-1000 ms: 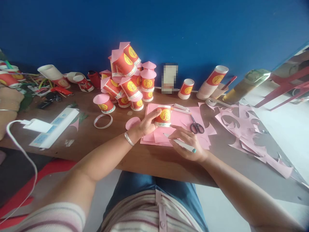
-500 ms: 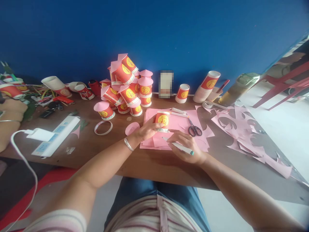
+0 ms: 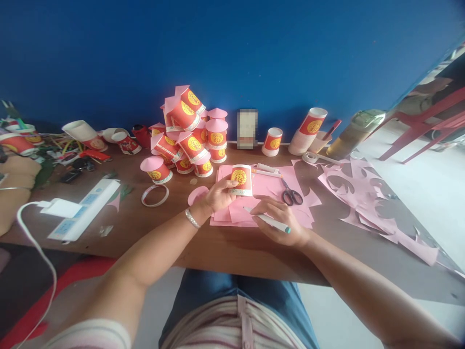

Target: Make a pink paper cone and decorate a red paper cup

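My left hand (image 3: 220,195) grips a red paper cup (image 3: 245,180) with a yellow round print, its thumb on the front. Green marks show on the cup's white lower band. In my right hand (image 3: 279,220) is a white marker pen (image 3: 271,222) with a teal end; its tip points left, just below the cup and apart from it. Beneath both hands lie pink paper sheets (image 3: 225,218). Black-handled scissors (image 3: 291,196) rest on the paper to the right, and another marker (image 3: 268,173) lies behind the cup.
Stacked red cups with pink cone tops (image 3: 189,145) stand back left. A tape roll (image 3: 155,195) and a power strip (image 3: 85,209) lie left. Pink paper scraps (image 3: 378,203) cover the right side, near a bottle (image 3: 356,133). Another person's arm (image 3: 18,184) is at far left.
My left hand has turned the cup slightly, so its yellow print and green marks sit further left. The right hand keeps the marker in nearly the same place.
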`<state>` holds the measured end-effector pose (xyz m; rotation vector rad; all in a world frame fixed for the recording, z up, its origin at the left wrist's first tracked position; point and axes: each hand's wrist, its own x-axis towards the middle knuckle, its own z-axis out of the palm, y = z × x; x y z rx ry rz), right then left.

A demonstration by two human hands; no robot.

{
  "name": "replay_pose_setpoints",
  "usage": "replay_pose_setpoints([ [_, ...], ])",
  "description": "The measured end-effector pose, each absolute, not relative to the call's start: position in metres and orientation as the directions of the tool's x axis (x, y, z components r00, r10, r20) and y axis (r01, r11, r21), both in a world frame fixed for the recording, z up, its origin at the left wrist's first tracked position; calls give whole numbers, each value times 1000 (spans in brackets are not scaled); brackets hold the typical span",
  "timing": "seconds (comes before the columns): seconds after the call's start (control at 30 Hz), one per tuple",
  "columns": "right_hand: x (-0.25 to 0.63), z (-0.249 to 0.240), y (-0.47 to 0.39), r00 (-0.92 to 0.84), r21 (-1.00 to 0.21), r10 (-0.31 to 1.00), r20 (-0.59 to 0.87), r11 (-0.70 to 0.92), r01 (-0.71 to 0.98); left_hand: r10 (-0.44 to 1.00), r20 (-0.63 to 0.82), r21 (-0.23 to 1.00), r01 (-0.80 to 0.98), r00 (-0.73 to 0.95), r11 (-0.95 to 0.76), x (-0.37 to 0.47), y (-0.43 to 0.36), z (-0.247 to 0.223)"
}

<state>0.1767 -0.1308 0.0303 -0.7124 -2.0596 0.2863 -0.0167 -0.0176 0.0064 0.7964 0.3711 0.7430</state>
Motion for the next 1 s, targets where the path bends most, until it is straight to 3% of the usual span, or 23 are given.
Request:
replay_pose_setpoints([
  [0.23,179,29,-132,-391,-442,596,701,794,417,751,-6,793,-455,660,405,-18,-21,10],
  [0.53,190,10,-113,-187,-391,680,709,600,698,801,33,886,-388,598,254,-18,-19,-1],
  [0.77,195,1,-107,-196,-464,755,626,563,684,798,31,906,-355,601,232,-23,-29,5],
  [1.0,196,-5,-105,-183,-440,744,642,554,707,797,-17,918,-306,604,252,-14,-28,6],
])
